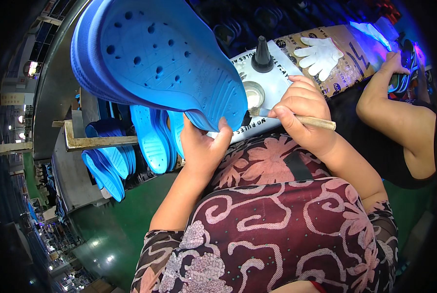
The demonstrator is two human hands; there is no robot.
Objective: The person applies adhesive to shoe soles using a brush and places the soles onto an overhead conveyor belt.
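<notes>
My left hand (204,145) grips a large blue shoe sole (172,61) by its narrower end, thumb on the upper face. The sole is tilted up toward me, showing several small holes and a ribbed patch. In my right hand (304,110) is a flat brush (313,121) with a wooden handle, held between thumb and fingers. Its bristles point left at the sole's near end; whether they touch it I cannot tell. Just behind the brush sits a small round cup (253,93) with whitish contents, partly hidden by the sole.
A black cone-tipped bottle (262,56) stands on a white printed sheet (280,66). A white glove (318,54) lies on brown cardboard (352,58). More blue soles (152,141) rest at the left by a metal frame (98,142). At right, a co-worker's arm (396,122) holds a dark shoe.
</notes>
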